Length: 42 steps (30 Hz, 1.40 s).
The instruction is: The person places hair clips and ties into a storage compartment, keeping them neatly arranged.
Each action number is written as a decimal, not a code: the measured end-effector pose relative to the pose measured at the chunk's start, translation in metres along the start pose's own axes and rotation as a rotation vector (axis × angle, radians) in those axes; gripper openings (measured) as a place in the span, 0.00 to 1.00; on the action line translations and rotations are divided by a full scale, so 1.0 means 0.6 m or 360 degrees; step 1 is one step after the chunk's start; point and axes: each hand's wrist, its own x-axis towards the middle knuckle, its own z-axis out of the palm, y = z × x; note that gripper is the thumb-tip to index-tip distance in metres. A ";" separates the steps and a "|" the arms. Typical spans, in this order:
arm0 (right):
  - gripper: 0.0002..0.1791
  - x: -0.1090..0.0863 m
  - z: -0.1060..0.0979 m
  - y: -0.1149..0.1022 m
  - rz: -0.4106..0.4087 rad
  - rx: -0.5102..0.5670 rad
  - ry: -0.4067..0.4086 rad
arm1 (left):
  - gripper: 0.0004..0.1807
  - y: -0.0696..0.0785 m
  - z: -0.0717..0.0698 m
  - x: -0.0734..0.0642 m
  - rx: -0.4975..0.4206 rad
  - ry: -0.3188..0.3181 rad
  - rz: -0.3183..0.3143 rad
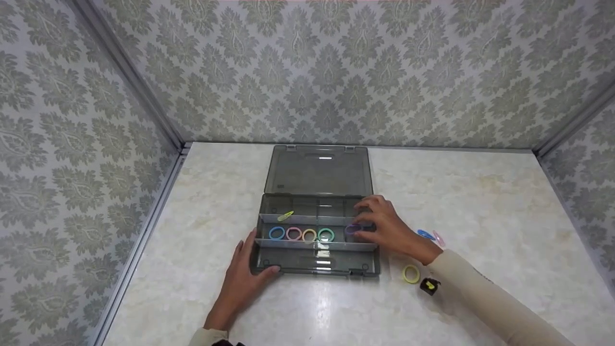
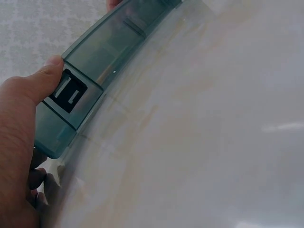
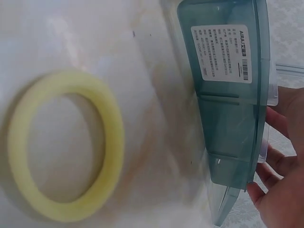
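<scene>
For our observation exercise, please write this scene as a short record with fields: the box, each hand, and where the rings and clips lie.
Box: open on table, lid folded back
Left hand: holds box's front left corner
Right hand: at purple ring; grip unclear
Rest of middle row, left to right: blue ring, pink ring, pale orange ring, green ring
Near back divider: yellow-green clip
Right of box: yellow ring, blue clip, pink clip

From the head, the table (image 1: 216,192) is being viewed from above, toward the wall (image 1: 307,72). From the left wrist, the front of the box (image 2: 107,61) is being viewed close up, aslant; from the right, its end, low across the nearer yellow ring (image 3: 114,137), which is being shared with the head view.
</scene>
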 end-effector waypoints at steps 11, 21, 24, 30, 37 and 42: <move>0.09 0.020 0.000 -0.007 -0.0078 -0.0097 -0.0179 | 0.63 -0.003 -0.001 0.002 -0.0002 -0.0005 0.0024; 0.12 0.044 0.012 -0.012 -0.0065 -0.0222 -0.0362 | 0.64 -0.004 0.000 0.001 -0.0025 -0.0015 0.0007; 0.12 0.050 0.014 -0.014 -0.0073 -0.0249 -0.0382 | 0.65 -0.004 0.000 0.001 -0.0024 -0.0002 0.0003; 0.12 0.057 0.019 -0.020 -0.0105 -0.0303 -0.0383 | 0.65 -0.005 0.001 0.000 -0.0020 0.0009 0.0010; 0.14 0.059 0.018 -0.021 -0.0087 -0.0282 -0.0452 | 0.64 -0.005 -0.001 0.001 -0.0027 -0.0001 0.0030; 0.15 0.051 0.009 -0.016 -0.0100 -0.0204 -0.0438 | 0.64 -0.005 -0.002 0.001 -0.0024 -0.0004 0.0019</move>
